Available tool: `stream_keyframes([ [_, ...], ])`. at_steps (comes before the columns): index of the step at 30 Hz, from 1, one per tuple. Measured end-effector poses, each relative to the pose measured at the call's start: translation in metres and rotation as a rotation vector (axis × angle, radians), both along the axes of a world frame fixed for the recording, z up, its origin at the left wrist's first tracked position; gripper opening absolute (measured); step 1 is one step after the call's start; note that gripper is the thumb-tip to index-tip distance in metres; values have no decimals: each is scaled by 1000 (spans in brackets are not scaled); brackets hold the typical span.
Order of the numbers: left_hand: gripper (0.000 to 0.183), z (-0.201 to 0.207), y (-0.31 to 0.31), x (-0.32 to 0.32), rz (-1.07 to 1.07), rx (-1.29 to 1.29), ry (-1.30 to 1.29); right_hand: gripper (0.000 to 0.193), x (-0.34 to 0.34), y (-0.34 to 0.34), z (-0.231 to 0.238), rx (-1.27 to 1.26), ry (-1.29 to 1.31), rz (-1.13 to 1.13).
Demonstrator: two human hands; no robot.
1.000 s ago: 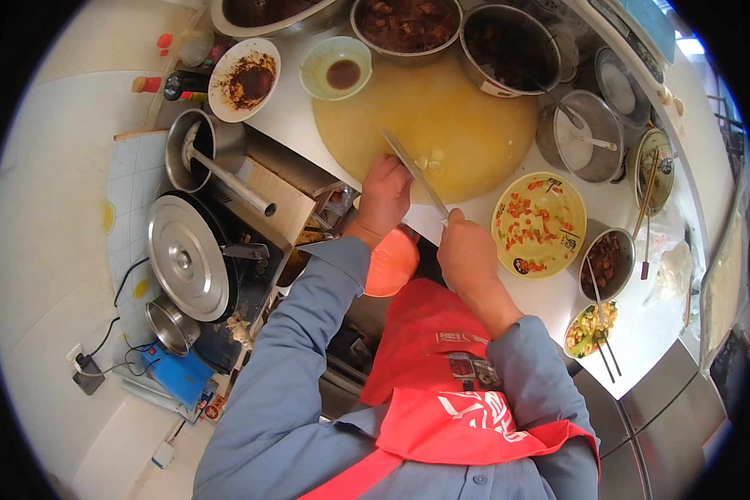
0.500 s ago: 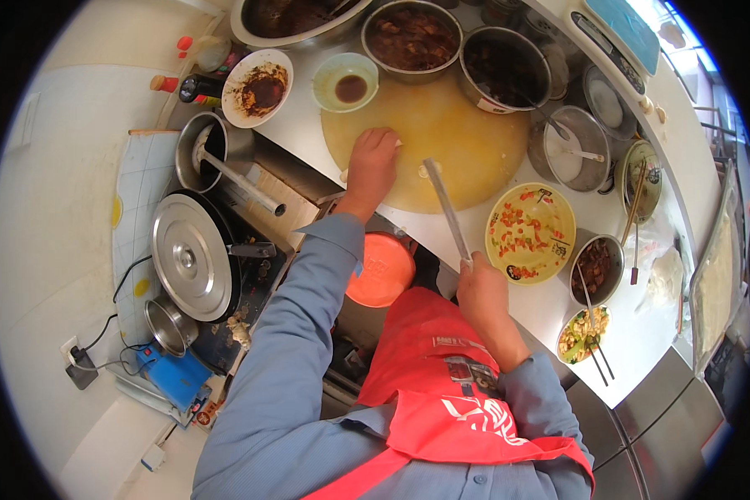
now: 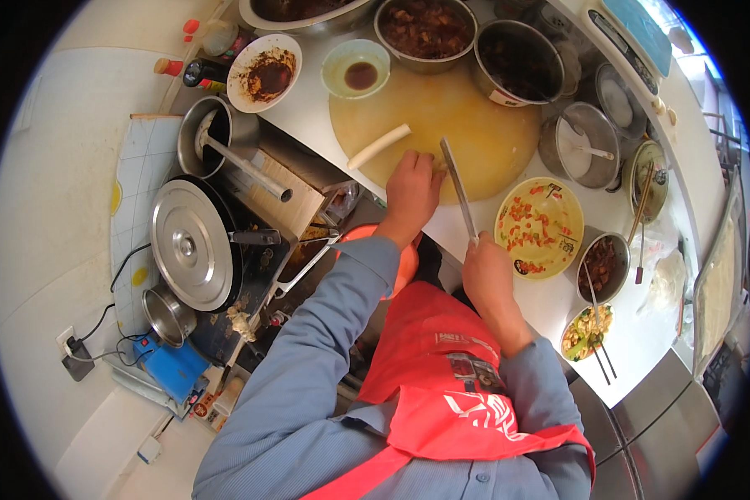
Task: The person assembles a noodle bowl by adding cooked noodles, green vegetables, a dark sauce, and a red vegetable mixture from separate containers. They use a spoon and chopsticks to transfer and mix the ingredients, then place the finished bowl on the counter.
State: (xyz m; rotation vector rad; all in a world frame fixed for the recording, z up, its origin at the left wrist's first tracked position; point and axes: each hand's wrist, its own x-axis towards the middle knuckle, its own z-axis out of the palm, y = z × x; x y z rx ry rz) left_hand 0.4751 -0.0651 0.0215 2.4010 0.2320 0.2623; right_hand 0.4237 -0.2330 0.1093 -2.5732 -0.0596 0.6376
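Note:
A long pale scallion stalk (image 3: 379,146) lies at a slant on the left part of the round yellow cutting board (image 3: 492,142), its lower end over the rim. Below it, my left hand (image 3: 413,190) is closed near the board's front edge, fingers bent and together; what they hold, if anything, is hidden. My right hand (image 3: 488,265) is wrapped round the handle of a knife (image 3: 458,183). Seen nearly edge-on, the blade points away from me over the board, just right of my left fingertips.
Behind the board stand a pale green bowl (image 3: 355,70) with dark sauce and a pot of meat (image 3: 425,32). A yellow plate (image 3: 540,229) with orange bits sits on the right, near a small meat pot (image 3: 604,267). At left are a lidded pan (image 3: 187,242) and a ladle (image 3: 246,171).
My left hand has moved right and toward me, nearer the knife, uncovering the scallion stalk. The knife stays in my right hand, nearly in place.

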Motion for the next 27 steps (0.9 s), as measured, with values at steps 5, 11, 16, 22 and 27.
stream_keyframes([
  [5,23,-2,2,1,11,-22,9,17,-3,2,-2,-12,33,-8],
  [11,22,-3,6,-2,29,-149,20,15,-7,-4,18,42,-52,-83],
  [16,21,-1,9,-4,49,-140,-1,13,-5,1,23,54,-77,-21],
  [22,15,-5,8,-3,70,-141,-19,12,-6,6,18,9,-63,69],
  [27,13,-11,8,-2,70,-105,-46,16,-4,7,6,-24,-31,70],
])
